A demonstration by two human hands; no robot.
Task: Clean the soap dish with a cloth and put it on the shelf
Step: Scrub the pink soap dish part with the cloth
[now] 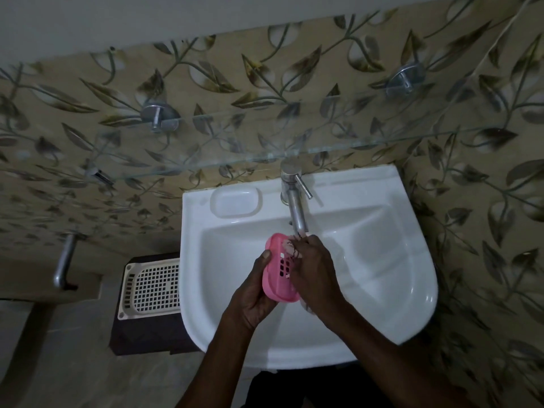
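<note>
Over sink point(382, 260), left hand point(253, 293) cradles soap dish point(276, 278).

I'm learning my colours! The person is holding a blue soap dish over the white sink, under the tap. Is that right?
Almost. The soap dish is pink, not blue. The head view shows it held in the left hand while the right hand presses a cloth on it, over the white sink, just below the tap.
</note>
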